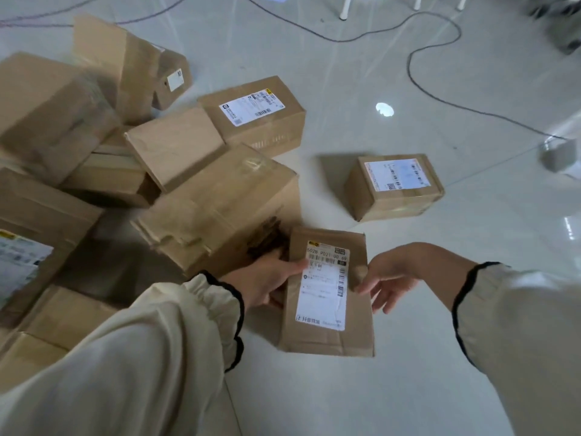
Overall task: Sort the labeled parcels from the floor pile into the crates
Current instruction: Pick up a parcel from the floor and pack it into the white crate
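A flat brown parcel (327, 338) with a white shipping label facing up sits low in the middle of the view, just above the floor. My left hand (267, 278) grips its left edge, thumb lying over the label. My right hand (390, 278) is at the parcel's right edge with fingers loosely spread, fingertips touching or nearly touching the cardboard. A pile of cardboard boxes (217, 202) spreads from the centre to the left. No crate is in view.
One labelled box (261, 111) lies at the pile's far edge, and another labelled box (393, 187) stands alone on the pale tiled floor (424, 372) to the right. A dark cable (418, 77) snakes across the floor behind. White furniture legs (344, 7) stand at the top.
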The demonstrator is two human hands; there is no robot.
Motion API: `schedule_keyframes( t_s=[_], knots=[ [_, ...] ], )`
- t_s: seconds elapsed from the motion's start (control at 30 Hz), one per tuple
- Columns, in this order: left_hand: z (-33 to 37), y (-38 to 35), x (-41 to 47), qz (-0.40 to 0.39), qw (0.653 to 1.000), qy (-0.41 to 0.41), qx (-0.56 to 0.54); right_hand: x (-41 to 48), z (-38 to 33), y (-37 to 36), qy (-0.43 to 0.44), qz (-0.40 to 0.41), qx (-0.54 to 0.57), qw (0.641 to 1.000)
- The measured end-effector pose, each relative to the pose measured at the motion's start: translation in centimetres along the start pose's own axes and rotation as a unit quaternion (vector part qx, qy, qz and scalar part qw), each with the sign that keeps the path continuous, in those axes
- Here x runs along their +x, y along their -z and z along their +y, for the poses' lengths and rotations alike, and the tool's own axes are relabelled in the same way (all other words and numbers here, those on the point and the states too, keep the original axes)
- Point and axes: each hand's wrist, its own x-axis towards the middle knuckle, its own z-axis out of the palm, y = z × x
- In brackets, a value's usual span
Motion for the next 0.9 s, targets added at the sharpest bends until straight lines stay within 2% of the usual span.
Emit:
schedule_keyframes(
  t_s=[0.1, 0.33, 0.47, 0.57, 0.73, 0.9],
  knots=[
    [-0.5, 0.3, 0.5, 0.004, 1.0, 0.0, 0.01, 0.2, -0.5, -0.1, -0.003, -0.008, -0.005, 1.0],
    [0.0, 1.4, 0.6, 0.021, 0.999, -0.017, 0.018, 1.2, -1.0, -0.2, 0.043, -0.03, 0.065, 0.996],
    [1.3, 1.8, -1.9, 0.029, 0.998, -0.05, 0.033, 0.8, -0.3, -2.9, 0.103, -0.048, 0.146, 0.983],
    [2.7, 1.4, -5.9, 0.031, 0.997, -0.065, 0.041, -1.7, 1.3, -4.6, 0.131, -0.024, 0.227, 0.965],
    [8.1, 0.6, -15.6, 0.007, 0.996, -0.077, 0.043, -13.6, 1.4, -4.8, 0.143, -0.026, 0.261, 0.954],
    [17.7, -1.8, -29.6, 0.004, 0.997, -0.059, 0.043, -32.3, 0.6, -4.1, 0.134, 0.01, 0.313, 0.94]
  ],
)
